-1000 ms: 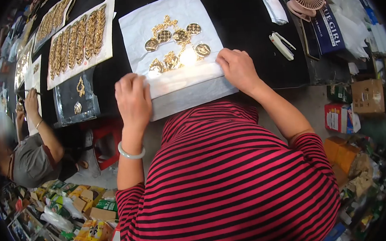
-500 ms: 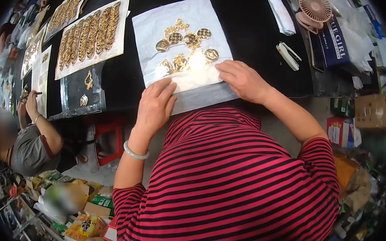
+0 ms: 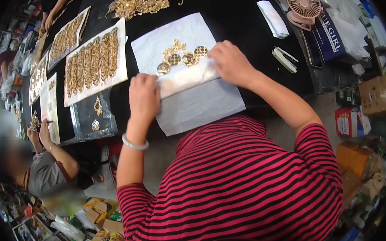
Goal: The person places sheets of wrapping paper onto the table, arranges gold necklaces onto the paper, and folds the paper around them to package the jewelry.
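A white sheet of thin paper point(image 3: 201, 104) lies on the black table, its middle rolled into a thick crosswise fold point(image 3: 187, 79). My left hand point(image 3: 144, 96) is closed on the fold's left end, fingers curled over it. At the right end, my right hand point(image 3: 233, 64) grips the fold with bent fingers. Just beyond the fold lie several round gold-and-black pendants point(image 3: 174, 60) and a small heap of gold chain point(image 3: 176, 45). What is wrapped inside the fold is hidden.
Cards of thick gold chains point(image 3: 93, 62) lie left, beside a clear bag point(image 3: 94, 117) with jewelry. A chain pile point(image 3: 138, 3) sits at the back. On the right are a stapler point(image 3: 284, 60), white roll point(image 3: 273, 19), pink fan point(image 3: 303, 3) and blue box point(image 3: 329, 32). A co-worker sits left.
The fold has rolled away from me, covering the nearer row of pendants. Both hands moved forward with it. More bare paper shows on my side, and the view has shifted.
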### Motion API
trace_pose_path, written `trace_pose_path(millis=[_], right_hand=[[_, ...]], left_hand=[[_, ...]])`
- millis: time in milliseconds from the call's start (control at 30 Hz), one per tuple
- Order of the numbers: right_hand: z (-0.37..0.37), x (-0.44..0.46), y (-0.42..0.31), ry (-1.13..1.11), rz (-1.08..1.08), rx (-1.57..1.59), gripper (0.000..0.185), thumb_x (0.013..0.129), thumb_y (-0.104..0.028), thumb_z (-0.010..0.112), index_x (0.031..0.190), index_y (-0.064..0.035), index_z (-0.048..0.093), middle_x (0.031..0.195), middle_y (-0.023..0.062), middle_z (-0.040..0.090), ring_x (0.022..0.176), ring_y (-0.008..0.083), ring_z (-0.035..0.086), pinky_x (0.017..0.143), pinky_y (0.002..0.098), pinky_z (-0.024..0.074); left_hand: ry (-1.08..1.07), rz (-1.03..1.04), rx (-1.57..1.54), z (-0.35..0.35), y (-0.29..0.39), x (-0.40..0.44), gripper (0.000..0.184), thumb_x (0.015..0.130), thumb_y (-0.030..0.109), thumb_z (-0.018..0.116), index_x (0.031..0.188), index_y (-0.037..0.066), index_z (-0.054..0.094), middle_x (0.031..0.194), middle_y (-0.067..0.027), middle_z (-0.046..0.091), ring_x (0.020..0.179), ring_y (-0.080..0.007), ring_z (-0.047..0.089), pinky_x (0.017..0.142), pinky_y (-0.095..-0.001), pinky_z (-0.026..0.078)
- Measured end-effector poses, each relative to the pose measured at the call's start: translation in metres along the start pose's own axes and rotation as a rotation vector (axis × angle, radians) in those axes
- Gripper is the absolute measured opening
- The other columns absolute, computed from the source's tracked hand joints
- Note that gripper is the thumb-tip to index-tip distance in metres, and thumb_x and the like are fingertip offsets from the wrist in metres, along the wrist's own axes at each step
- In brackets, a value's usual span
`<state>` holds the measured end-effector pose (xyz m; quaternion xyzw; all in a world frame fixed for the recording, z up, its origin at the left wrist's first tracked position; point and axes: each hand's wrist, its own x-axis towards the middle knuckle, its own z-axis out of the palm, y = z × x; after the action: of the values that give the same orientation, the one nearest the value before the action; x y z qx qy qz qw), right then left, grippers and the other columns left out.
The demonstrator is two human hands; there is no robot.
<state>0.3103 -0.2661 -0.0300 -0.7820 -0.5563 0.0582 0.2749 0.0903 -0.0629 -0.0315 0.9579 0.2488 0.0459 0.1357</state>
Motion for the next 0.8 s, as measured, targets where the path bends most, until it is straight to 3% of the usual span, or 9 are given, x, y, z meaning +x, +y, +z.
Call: trace_pose_path(millis=[33, 67, 167, 333, 433, 600, 667, 700, 800], right_hand=[[0.001, -0.007, -0.002, 0.241, -0.354, -0.105, 0.012, 0.085, -0.013, 0.059, 0.092, -0.0031, 0.062, 0.09, 0.0151, 0.064, 0.089, 0.0311, 0.061, 0.078, 0.0398, 0.0468], [0.004, -0.009, 0.005, 0.252, -0.35, -0.109, 0.012, 0.085, -0.013, 0.059, 0.092, -0.0031, 0.062, 0.09, 0.0151, 0.064, 0.089, 0.0311, 0.061, 0.078, 0.0398, 0.0468], [0.023, -0.023, 0.028, 0.294, -0.479, -0.104, 0.013, 0.086, -0.014, 0.059, 0.089, -0.002, 0.061, 0.083, 0.0166, 0.062, 0.084, 0.0332, 0.06, 0.075, 0.0396, 0.0469], [0.001, 0.015, 0.036, -0.054, -0.021, 0.242, 0.013, 0.085, -0.014, 0.058, 0.086, -0.0009, 0.059, 0.086, 0.0151, 0.063, 0.085, 0.0346, 0.06, 0.076, 0.0396, 0.0477], [0.006, 0.044, 0.03, -0.047, 0.201, 0.307, 0.013, 0.085, -0.013, 0.058, 0.083, 0.0, 0.057, 0.082, 0.0149, 0.063, 0.081, 0.0349, 0.06, 0.073, 0.0411, 0.0477], [0.026, 0.05, 0.037, 0.087, 0.176, -0.136, 0.017, 0.083, -0.015, 0.062, 0.085, 0.0011, 0.058, 0.076, 0.0164, 0.063, 0.072, 0.0356, 0.061, 0.066, 0.0426, 0.0484], [0.021, 0.038, 0.035, 0.331, -0.077, -0.19, 0.019, 0.082, -0.016, 0.065, 0.086, 0.0012, 0.057, 0.074, 0.0171, 0.063, 0.067, 0.0362, 0.061, 0.063, 0.0431, 0.0487], [0.014, 0.026, 0.028, 0.339, -0.083, -0.196, 0.019, 0.082, -0.016, 0.065, 0.086, 0.0012, 0.057, 0.074, 0.0171, 0.063, 0.067, 0.0362, 0.061, 0.063, 0.0431, 0.0487], [-0.002, 0.002, 0.013, 0.147, 0.287, 0.272, 0.015, 0.081, -0.011, 0.065, 0.087, 0.0009, 0.057, 0.074, 0.0145, 0.065, 0.062, 0.0308, 0.062, 0.06, 0.0403, 0.05]], left_hand=[[0.146, 0.238, 0.019, 0.003, 0.0, -0.009, 0.037, 0.076, 0.008, 0.068, 0.112, 0.006, 0.064, 0.114, -0.0132, 0.065, 0.106, -0.0328, 0.059, 0.088, -0.0427, 0.046], [0.291, 0.475, 0.037, 0.006, 0.0, -0.017, 0.038, 0.076, 0.008, 0.069, 0.113, 0.006, 0.064, 0.115, -0.014, 0.065, 0.105, -0.0339, 0.06, 0.088, -0.0431, 0.047], [0.304, 0.458, -0.138, 0.013, 0.009, -0.025, 0.031, 0.078, 0.007, 0.067, 0.108, 0.003, 0.064, 0.106, -0.012, 0.066, 0.099, -0.0308, 0.061, 0.083, -0.0398, 0.049], [0.191, 0.513, -0.208, 0.002, -0.021, 0.003, 0.029, 0.077, 0.007, 0.066, 0.106, 0.001, 0.065, 0.102, -0.015, 0.066, 0.097, -0.0319, 0.061, 0.084, -0.0392, 0.048], [-0.249, -0.173, -0.522, -0.006, -0.041, 0.052, 0.021, 0.078, 0.006, 0.065, 0.098, 0.002, 0.065, 0.099, -0.0187, 0.066, 0.094, -0.0316, 0.062, 0.08, -0.039, 0.048], [-0.22, -0.178, -0.175, 0.007, -0.018, 0.077, 0.018, 0.078, 0.007, 0.065, 0.095, 0.003, 0.063, 0.104, -0.0188, 0.066, 0.093, -0.0358, 0.062, 0.08, -0.0408, 0.048], [0.217, 0.098, 0.112, -0.001, -0.007, 0.048, 0.018, 0.078, 0.008, 0.067, 0.093, 0.0, 0.059, 0.107, -0.0217, 0.064, 0.093, -0.0394, 0.062, 0.077, -0.0438, 0.049], [0.264, 0.043, 0.035, -0.002, -0.004, 0.025, 0.018, 0.081, 0.009, 0.066, 0.094, 0.0, 0.058, 0.107, -0.0211, 0.064, 0.091, -0.0378, 0.063, 0.073, -0.0433, 0.05], [0.306, -0.082, -0.172, 0.001, -0.005, 0.009, 0.016, 0.085, 0.009, 0.065, 0.095, 0.0, 0.058, 0.104, -0.0192, 0.064, 0.085, -0.0343, 0.063, 0.069, -0.0414, 0.051]])
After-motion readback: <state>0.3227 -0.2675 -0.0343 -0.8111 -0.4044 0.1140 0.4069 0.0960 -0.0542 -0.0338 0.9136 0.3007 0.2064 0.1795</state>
